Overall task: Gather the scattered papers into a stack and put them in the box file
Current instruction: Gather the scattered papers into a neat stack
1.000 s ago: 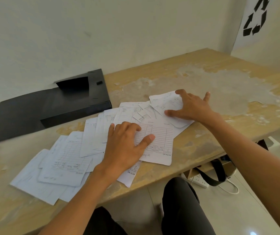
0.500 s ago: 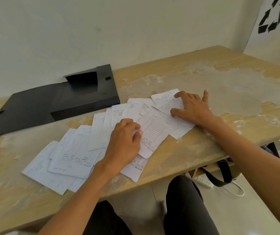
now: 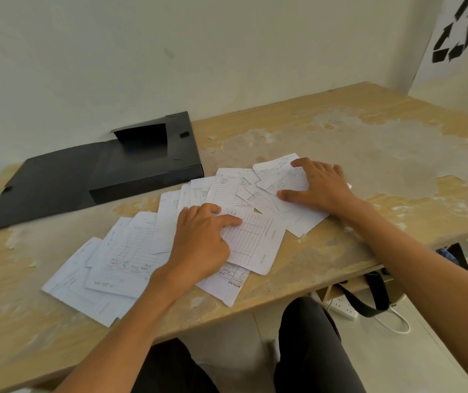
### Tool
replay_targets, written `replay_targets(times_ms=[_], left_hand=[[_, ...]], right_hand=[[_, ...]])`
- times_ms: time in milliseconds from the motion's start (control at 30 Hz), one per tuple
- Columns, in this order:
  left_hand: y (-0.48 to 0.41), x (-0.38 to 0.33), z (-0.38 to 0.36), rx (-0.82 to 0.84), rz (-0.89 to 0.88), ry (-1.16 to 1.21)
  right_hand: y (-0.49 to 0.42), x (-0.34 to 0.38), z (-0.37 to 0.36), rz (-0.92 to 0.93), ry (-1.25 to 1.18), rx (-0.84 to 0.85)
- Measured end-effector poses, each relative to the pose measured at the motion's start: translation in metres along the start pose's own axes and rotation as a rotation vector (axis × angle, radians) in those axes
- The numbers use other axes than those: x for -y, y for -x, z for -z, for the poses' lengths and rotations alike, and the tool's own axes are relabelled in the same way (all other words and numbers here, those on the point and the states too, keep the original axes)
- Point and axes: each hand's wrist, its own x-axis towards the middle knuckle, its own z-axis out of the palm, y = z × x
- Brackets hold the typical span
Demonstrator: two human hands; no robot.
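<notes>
Papers (image 3: 130,259) lie fanned in an overlapping band across a worn wooden table (image 3: 397,154), running from the near-left toward the middle right. The lowest sheets stop just short of the table's near edge, and one printed form at the bottom of the fan reaches close to that edge. To the right of the papers the tabletop is bare, its surface patchy and peeling, and it ends at a corner by the wall. Behind the fan on the left sits a black box file (image 3: 144,165), open, its lid flap spread flat toward the left edge of the table; its near front wall lies just beside the upper sheets.

The left hand (image 3: 201,245) rests palm down on the middle of the fan, fingers loosely curled and the forefinger stretched out, pressing on a lined form; it grips nothing. The right hand (image 3: 320,185) lies flat on the far right cluster of sheets, fingers spread open and thumb pointing left, pressing them to the table. Both forearms reach in from the near edge, bare. Below the table edge are the person's dark-trousered knees, a white power strip (image 3: 343,307) and a black strap (image 3: 368,302) on the floor.
</notes>
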Motion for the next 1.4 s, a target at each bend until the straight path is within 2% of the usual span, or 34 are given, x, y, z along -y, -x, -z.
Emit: replay_targets(times_ms=[67,133,467,700,800,867,967,1033,1100,1400], left_hand=[[0.004,-0.005,-0.009,-0.111,-0.003,0.045],[0.006,-0.006,-0.017,-0.149,-0.014,0.104],[-0.003,-0.005,-0.020,-0.039,0.008,0.119],[0.007,0.001,-0.020,-0.143,0.050,0.068],[0.017,0.007,-0.019,-0.068,0.039,0.029],[0.023,0.008,-0.018,-0.045,0.050,0.082],[0.031,0.007,-0.010,-0.158,0.085,0.175],[0.042,0.006,-0.005,-0.203,0.113,0.083],[0.056,0.008,-0.005,-0.177,0.126,0.003],[0.056,0.032,0.006,-0.110,0.164,0.303]], right_hand=[[0.001,0.000,-0.001,0.026,-0.007,0.001],[0.001,0.002,-0.001,0.040,0.004,0.009],[0.005,0.016,-0.006,0.117,-0.013,0.076],[0.006,0.018,-0.007,0.112,-0.035,0.086],[0.004,0.019,-0.009,0.102,-0.036,0.081],[0.004,0.020,-0.008,0.091,-0.040,0.076],[0.005,0.020,-0.009,0.096,-0.048,0.068],[0.005,0.019,-0.010,0.103,-0.062,0.063],[0.005,0.018,-0.010,0.108,-0.065,0.063],[0.005,0.017,-0.013,0.121,0.026,0.063]])
